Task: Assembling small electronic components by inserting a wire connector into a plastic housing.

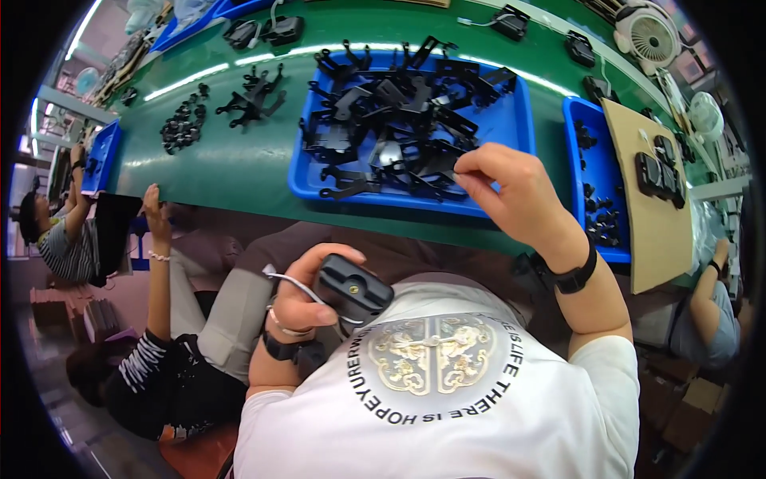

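My left hand is closed around a black plastic housing with rounded corners, held in front of my chest. A groove and a small brass-coloured insert show on its face, and a white cable trails from it. Over the near right part of a blue tray, my right hand is pinched, thumb against forefinger. Its fingertips are beside a heap of black brackets; whatever sits between them is too small to make out.
Left of the tray lie loose brackets and a cluster of small black parts. To the right, a second blue tray stands beside a cardboard sheet bearing black housings. Co-workers sit on both sides; a fan stands behind.
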